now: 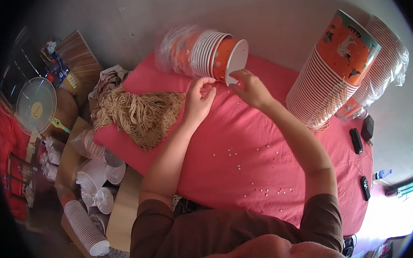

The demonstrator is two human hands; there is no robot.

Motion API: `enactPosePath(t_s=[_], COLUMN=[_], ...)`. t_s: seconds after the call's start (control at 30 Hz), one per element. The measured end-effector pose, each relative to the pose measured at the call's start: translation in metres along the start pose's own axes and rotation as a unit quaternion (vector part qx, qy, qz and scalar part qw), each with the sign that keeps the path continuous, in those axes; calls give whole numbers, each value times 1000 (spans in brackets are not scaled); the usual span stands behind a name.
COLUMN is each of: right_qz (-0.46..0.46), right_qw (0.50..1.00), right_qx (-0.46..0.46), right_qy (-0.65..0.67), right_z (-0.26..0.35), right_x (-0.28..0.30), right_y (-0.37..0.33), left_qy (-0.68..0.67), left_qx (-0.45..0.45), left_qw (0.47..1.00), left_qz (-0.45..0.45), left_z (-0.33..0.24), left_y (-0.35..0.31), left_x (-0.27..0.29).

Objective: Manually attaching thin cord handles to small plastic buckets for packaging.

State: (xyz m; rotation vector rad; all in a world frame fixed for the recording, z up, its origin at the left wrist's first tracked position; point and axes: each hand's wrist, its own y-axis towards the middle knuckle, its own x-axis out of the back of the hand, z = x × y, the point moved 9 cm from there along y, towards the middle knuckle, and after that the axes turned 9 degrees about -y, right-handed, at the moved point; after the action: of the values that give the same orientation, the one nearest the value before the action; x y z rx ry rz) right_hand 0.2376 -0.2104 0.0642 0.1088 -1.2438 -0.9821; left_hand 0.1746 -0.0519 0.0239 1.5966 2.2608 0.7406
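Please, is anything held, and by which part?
The right grip is at the front orange bucket's rim, the left grip near its lower side; whether either holds it cannot be told.

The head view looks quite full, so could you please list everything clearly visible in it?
Tablecloth: one, red, centre
Lying cup stack: one, orange and white, table's far edge
Standing cup stacks: two, orange and white, table's right
Cord bundle: one, tan, table's left
Bits: many, mostly white, on tablecloth
Devices: three, black, table's right edge
Box: one, brown, lower left
Loose cups: many, white, around box
Fan: one, pale, left
Left hand: one, bare, near lying stack
Right hand: one, bare, at its rim
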Motion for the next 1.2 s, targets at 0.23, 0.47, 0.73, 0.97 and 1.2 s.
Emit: enactPosePath(t_s=[0.23,0.47,0.73,0.97,1.2], right_qz=[-24,-82,-74,4,14], right_qw=[987,993,985,975,971], right_qx=[-140,-79,97,170,184], right_qy=[79,-11,-124,-143,-151], right_z=[-45,-16,76,115,126], right_x=[-53,32,95,91,90], right_y=[8,-36,-77,-96,-105], left_qy=[11,-2,-72,-203,-171], left_qx=[52,10,-23,49,56], left_qw=[999,1000,996,978,981], left_qz=[-12,-20,-44,-27,70], left_z=[9,-3,-28,-31,-48], left_y=[0,-1,-5,-1,-14], left_x=[3,6,8,9,-23])
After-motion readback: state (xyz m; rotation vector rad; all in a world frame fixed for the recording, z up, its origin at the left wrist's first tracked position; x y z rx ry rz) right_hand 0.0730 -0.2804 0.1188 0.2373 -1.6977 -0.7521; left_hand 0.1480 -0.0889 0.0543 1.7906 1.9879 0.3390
